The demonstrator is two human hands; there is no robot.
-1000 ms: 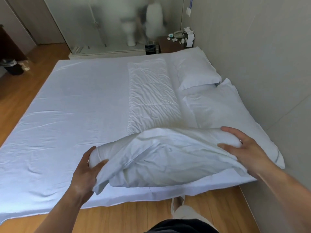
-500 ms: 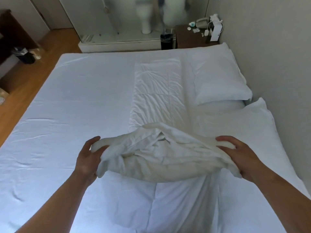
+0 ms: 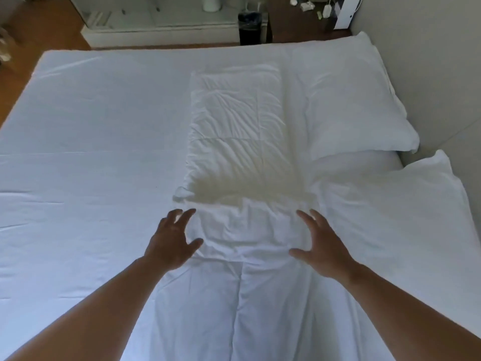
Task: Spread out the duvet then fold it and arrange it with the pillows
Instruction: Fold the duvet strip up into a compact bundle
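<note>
Duvet (image 3: 242, 126) lay as a narrow folded strip on the bed (image 3: 91, 121), right of centre, long axis running straight away from the person. Its near end was a doubled-over fold (image 3: 247, 230), thicker than the rest, sitting between the two hands. Left hand (image 3: 171, 243) was at the fold's left edge and right hand (image 3: 322, 246) at its right edge. Both were palm down, fingers spread wide and straight, gripping nothing. Thumbs looked to be touching the fold's near corners; couldn't tell whether the palms pressed or hovered. So the hands bracketed the strip across its short axis.

White fabric ran on toward the person under the forearms; couldn't tell if that was more duvet or sheet.

Far pillow (image 3: 351, 100) and near pillow (image 3: 406, 217) lay right of the strip along the wall (image 3: 429, 61). The near pillow's corner sat just beside the fold, on the right hand's side. Right hand was nearer the pillows; the left had only sheet beside it.

My read: folding was nearly done. Next fold would go forward along the long axis, or the pack would shift right toward the pillows with the right hand leading.

Nightstand (image 3: 299, 24) and bin (image 3: 250, 27) stood beyond the far edge.
</note>
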